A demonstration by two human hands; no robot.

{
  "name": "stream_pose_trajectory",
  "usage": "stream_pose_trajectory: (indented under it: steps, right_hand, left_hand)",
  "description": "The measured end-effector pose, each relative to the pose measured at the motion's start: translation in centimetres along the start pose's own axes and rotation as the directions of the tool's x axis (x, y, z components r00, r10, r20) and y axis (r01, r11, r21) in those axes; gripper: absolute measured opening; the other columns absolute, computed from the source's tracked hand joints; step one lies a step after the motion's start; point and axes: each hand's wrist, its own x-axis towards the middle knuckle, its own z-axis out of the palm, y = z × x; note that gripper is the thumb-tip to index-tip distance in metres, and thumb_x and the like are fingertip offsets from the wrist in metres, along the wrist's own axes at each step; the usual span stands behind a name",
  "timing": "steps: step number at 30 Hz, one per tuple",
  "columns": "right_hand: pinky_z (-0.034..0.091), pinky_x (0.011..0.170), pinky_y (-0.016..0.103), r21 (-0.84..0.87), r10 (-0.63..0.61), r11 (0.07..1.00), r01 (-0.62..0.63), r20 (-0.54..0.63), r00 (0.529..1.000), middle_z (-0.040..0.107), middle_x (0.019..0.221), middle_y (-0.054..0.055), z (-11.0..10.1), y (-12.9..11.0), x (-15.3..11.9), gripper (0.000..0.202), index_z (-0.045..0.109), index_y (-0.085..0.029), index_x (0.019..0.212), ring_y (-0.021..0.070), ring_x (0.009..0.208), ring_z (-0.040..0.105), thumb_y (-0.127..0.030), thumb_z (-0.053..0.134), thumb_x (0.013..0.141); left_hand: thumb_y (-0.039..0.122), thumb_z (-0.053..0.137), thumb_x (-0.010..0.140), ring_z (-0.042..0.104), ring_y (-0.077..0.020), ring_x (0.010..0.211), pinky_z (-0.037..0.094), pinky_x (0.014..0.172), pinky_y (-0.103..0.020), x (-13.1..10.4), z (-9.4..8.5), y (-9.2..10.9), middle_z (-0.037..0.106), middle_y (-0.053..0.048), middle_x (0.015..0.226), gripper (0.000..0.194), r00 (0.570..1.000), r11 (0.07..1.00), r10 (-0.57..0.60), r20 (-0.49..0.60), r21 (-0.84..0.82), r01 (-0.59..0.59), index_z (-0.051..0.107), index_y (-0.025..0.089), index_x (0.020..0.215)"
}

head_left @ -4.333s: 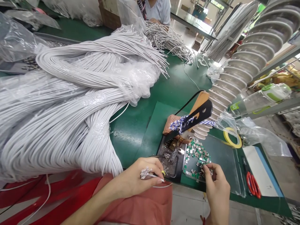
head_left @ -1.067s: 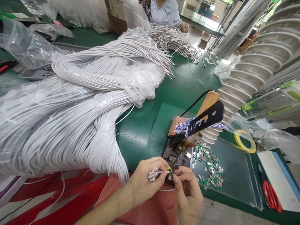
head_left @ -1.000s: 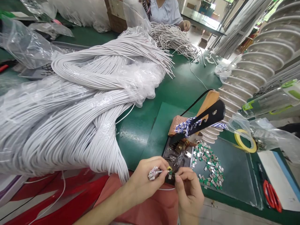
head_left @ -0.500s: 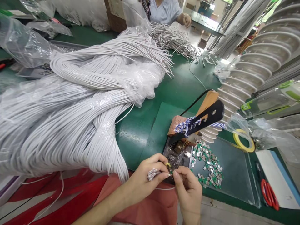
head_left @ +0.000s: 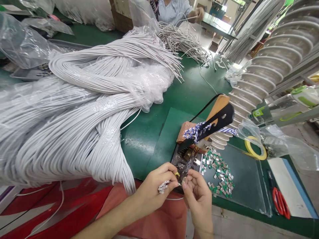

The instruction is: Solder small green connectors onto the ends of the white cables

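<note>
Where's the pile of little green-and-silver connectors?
In the head view, the pile of little green-and-silver connectors is right of centre, just beyond and to the right of the right hand, below the ribbed hose's lower end.

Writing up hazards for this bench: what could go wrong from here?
1. The left hand grips several white cable ends in one bunch; one could slip or get mixed up.
2. Loose green-and-silver circuit boards lie scattered near the right hand, which might knock some about.
3. The big white cable bundle appears close to the left forearm, which could snag it.
</note>
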Motion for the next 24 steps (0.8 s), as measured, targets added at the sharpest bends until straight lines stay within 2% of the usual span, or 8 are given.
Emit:
stream_pose_trajectory:
  steps: [4, 9, 12, 16, 18, 21, 24]
  right_hand:
    - [0.042, 0.056, 0.02, -0.032, 0.007, 0.999, -0.007, 0.0, 1.0, 0.052, 0.071, -0.003, -0.05, 0.03, 0.03, 0.015, 0.064, -0.02, 0.096, 0.0104, 0.059, 0.047, -0.032, 0.065, 0.087]
    - [0.034, 0.049, 0.019, -0.097, -0.081, 0.992, 0.077, -0.033, 0.996, 0.047, 0.067, -0.004, 0.37, -0.23, 0.33, 0.011, 0.063, -0.02, 0.085, 0.0096, 0.055, 0.039, -0.031, 0.065, 0.086]
    - [0.033, 0.048, 0.02, -0.147, -0.125, 0.982, 0.119, -0.036, 0.991, 0.046, 0.068, -0.004, 0.53, -0.11, 0.34, 0.012, 0.064, -0.019, 0.084, 0.0093, 0.053, 0.037, -0.031, 0.063, 0.086]
    - [0.035, 0.051, 0.02, -0.165, -0.105, 0.981, 0.098, -0.033, 0.994, 0.048, 0.07, -0.003, 0.57, 0.35, 0.15, 0.011, 0.063, -0.02, 0.09, 0.0094, 0.054, 0.038, -0.03, 0.063, 0.087]
    - [0.035, 0.051, 0.019, -0.131, -0.103, 0.987, 0.094, -0.064, 0.993, 0.048, 0.072, -0.004, 0.61, 0.39, 0.06, 0.011, 0.06, -0.021, 0.093, 0.0085, 0.053, 0.037, -0.028, 0.064, 0.086]
    - [0.035, 0.052, 0.019, -0.067, -0.173, 0.984, 0.166, -0.109, 0.979, 0.045, 0.08, -0.004, 0.64, 0.08, -0.02, 0.012, 0.054, -0.023, 0.087, 0.0074, 0.055, 0.035, -0.025, 0.065, 0.086]
    - [0.038, 0.058, 0.021, -0.03, -0.237, 0.972, 0.235, -0.107, 0.966, 0.045, 0.082, -0.002, 0.59, -0.24, -0.15, 0.011, 0.053, -0.022, 0.082, 0.0109, 0.065, 0.043, -0.027, 0.059, 0.091]
  left_hand:
    - [0.014, 0.051, 0.09, 0.058, -0.0148, 0.08, 0.047, 0.075, -0.022, 0.12, -0.05, 0.14, 0.057, -0.005, 0.091, 0.019, 1.0, 1.0, 0.022, 0.015, 0.001, -0.022, 0.062, 0.015, 0.074]
    - [0.012, 0.052, 0.088, 0.059, -0.0153, 0.079, 0.049, 0.075, -0.023, 0.22, -0.17, 0.07, 0.058, -0.006, 0.091, 0.019, 1.0, 1.0, 0.021, 0.009, 0.013, -0.021, 0.063, 0.014, 0.073]
    - [0.012, 0.053, 0.088, 0.061, -0.0157, 0.08, 0.05, 0.076, -0.023, 0.16, -0.35, 0.0, 0.06, -0.006, 0.093, 0.017, 1.0, 1.0, 0.013, 0.025, 0.014, -0.013, 0.065, 0.015, 0.075]
    - [0.01, 0.053, 0.089, 0.063, -0.0153, 0.085, 0.049, 0.079, -0.022, 0.07, -0.47, 0.04, 0.064, -0.007, 0.097, 0.017, 0.998, 1.0, 0.026, 0.065, 0.006, -0.027, 0.067, 0.015, 0.081]
    - [0.009, 0.053, 0.088, 0.064, -0.0152, 0.084, 0.049, 0.079, -0.022, 0.13, -0.38, 0.08, 0.066, -0.006, 0.093, 0.016, 0.998, 0.999, 0.032, 0.051, -0.005, -0.032, 0.064, 0.015, 0.079]
    - [0.007, 0.052, 0.086, 0.064, -0.0141, 0.077, 0.049, 0.073, -0.021, 0.31, -0.16, 0.22, 0.066, -0.005, 0.085, 0.017, 1.0, 1.0, 0.005, -0.001, -0.023, -0.005, 0.059, 0.015, 0.073]
    - [0.007, 0.052, 0.084, 0.063, -0.0134, 0.074, 0.048, 0.071, -0.02, 0.43, -0.08, 0.49, 0.066, -0.004, 0.081, 0.019, 0.999, 0.999, -0.021, -0.049, -0.029, 0.02, 0.055, 0.016, 0.068]
